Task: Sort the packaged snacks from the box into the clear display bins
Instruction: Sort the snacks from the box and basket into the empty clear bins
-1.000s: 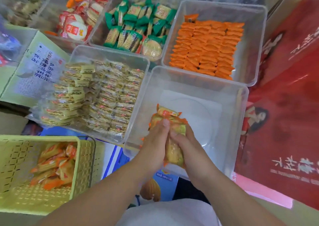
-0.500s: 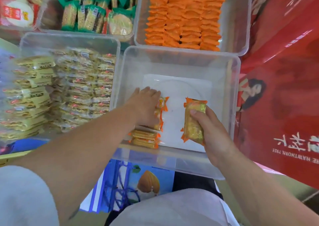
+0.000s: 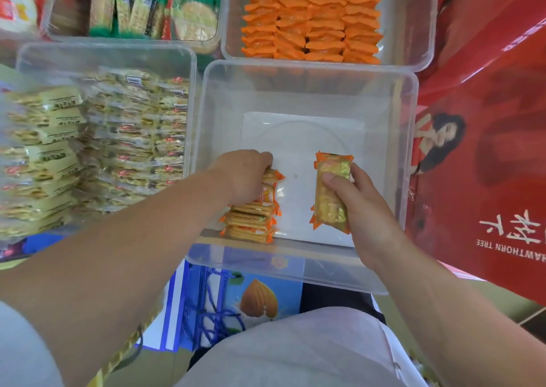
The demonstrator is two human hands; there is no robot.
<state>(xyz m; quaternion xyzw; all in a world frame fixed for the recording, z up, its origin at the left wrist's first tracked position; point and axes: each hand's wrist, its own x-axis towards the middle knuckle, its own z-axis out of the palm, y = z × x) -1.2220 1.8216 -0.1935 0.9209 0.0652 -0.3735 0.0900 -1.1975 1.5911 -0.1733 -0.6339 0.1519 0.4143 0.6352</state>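
So the pack (image 3: 331, 191) is in the right hand (image 3: 365, 212), thumb and fingers wrapped round it, held inside the middle bin (image 3: 310, 70) on its right side. In that bin's near left corner there's a short row (image 3: 251, 222) of the same orange packs, and the left hand (image 3: 245, 177) is on top, fingers curled over the far end. A red box (image 3: 487, 70) sits just beside the bin.
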